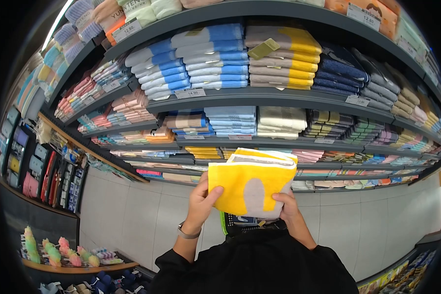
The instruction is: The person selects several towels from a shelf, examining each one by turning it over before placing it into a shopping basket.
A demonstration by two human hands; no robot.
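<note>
A folded yellow and grey towel [232,183] with white edging is held up in front of my body. My left hand [201,198] grips its left side, thumb on the front face and fingers behind. On the lower right edge, my right hand [288,205] pinches the cloth the same way. The towel's layers fan slightly apart along the top. Beyond it, on the shelf, lies a stack of grey and yellow towels [279,59] with a tag [263,49] on top. Below the towel, a dark basket [240,229] with a green edge is partly hidden.
Curved dark shelves [279,94] of folded towels span the front, with blue and white stacks [210,63] and navy ones [340,68]. Price labels line the shelf edges. At lower left stands a display of colourful bath puffs [63,247]. Grey floor tiles [132,201] lie below.
</note>
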